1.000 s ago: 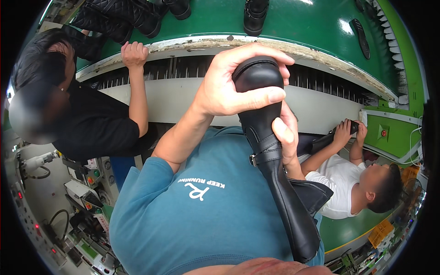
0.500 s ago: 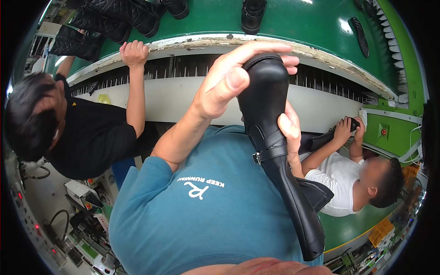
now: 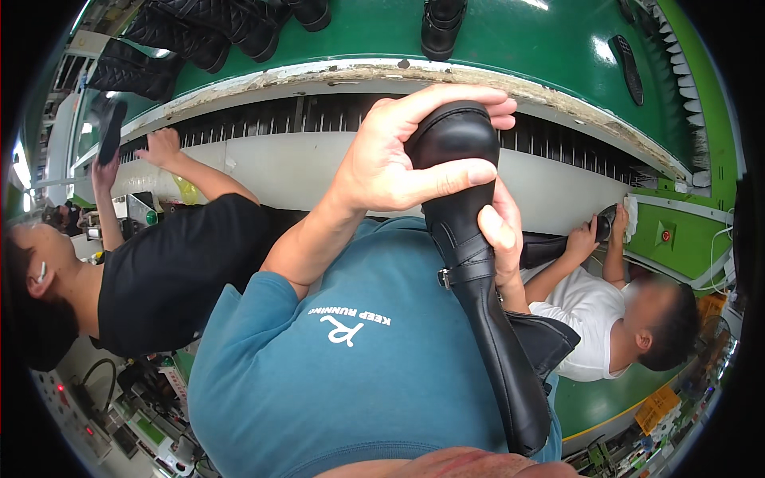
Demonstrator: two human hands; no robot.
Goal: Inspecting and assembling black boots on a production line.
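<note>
In front of your teal cloth shirt (image 3: pixel 303 382) is the tall, smooth black leather-look boot (image 3: pixel 484 307), toe at 1 o'clock, shaft end at 5. Your left grip (image 3: pixel 386 155) clasps the rounded toe, thumb across the top. Your right grip (image 3: pixel 504 239) holds the ankle beside the black buckled strap (image 3: pixel 470 269); its fingers are partly hidden. Expect a fairly light, slick load, stiff at the toe, softer along the shaft; take hold at toe and ankle. Beyond, the glossy green surface (image 3: pixel 358 36) carries quilted black boots (image 3: pixel 187 44) at 11 o'clock and a flat black shoe sole (image 3: pixel 627 70) at 2.

green bench (image 3: pixel 526 48), black boots (image 3: pixel 440 32), dark sole (image 3: pixel 628 72)
</note>
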